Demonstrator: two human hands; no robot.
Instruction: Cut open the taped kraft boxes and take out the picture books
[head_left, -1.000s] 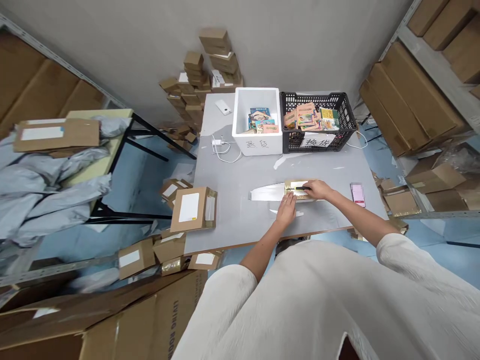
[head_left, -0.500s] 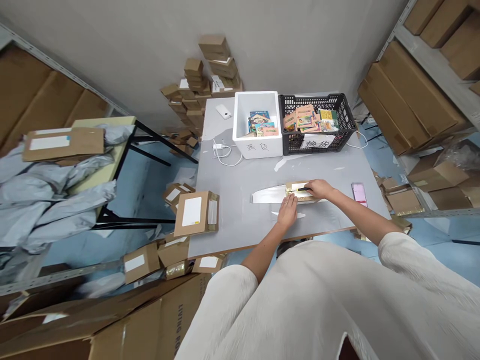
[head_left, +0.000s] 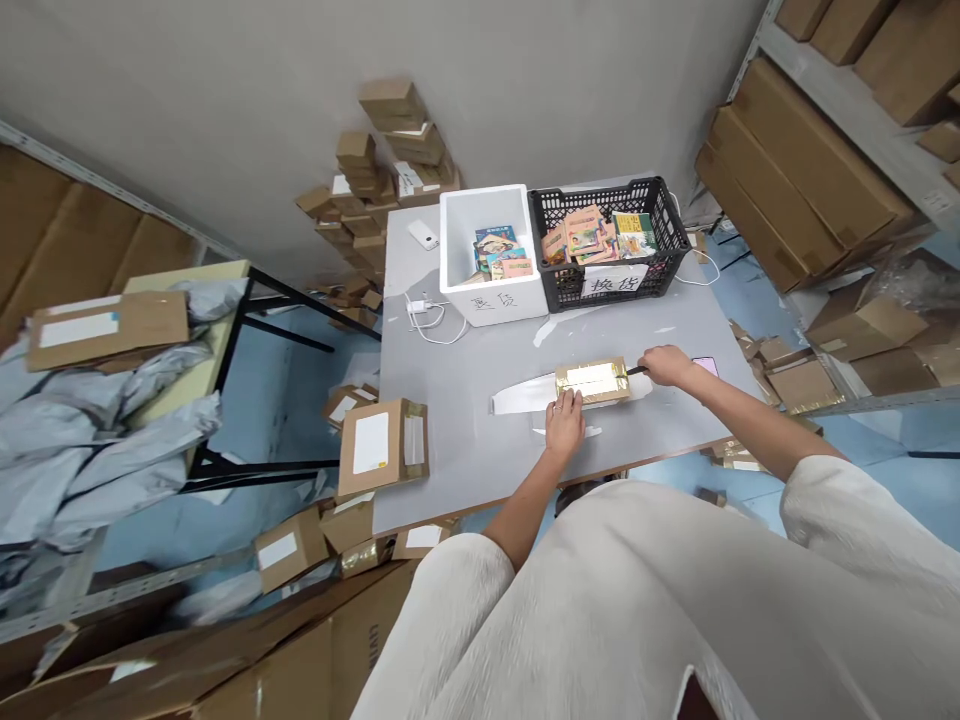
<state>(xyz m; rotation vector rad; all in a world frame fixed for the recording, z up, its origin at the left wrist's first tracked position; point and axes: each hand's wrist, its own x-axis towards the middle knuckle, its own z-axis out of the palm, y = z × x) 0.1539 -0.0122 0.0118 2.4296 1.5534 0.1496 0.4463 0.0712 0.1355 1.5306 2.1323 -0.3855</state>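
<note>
A small flat cardboard box [head_left: 592, 380] wrapped in shiny tape, with a white label on top, lies on a grey plastic mailer [head_left: 521, 394] on the grey table [head_left: 465, 380]. My left hand [head_left: 565, 422] rests with fingers flat against the box's near left corner. My right hand [head_left: 667, 365] is closed on a thin dark tool [head_left: 637, 370] whose tip is at the box's right end.
A white foam bin [head_left: 491, 250] and a black plastic crate [head_left: 607, 245] of small booklets stand at the table's far side. A cardboard parcel [head_left: 382, 445] sits at the left edge; a pink phone [head_left: 706, 366] is behind my right hand. Boxes litter the floor and shelves.
My right hand with the tool slid from over the box's top to its right end. My left hand stayed on the box. The camera view shifted slightly.
</note>
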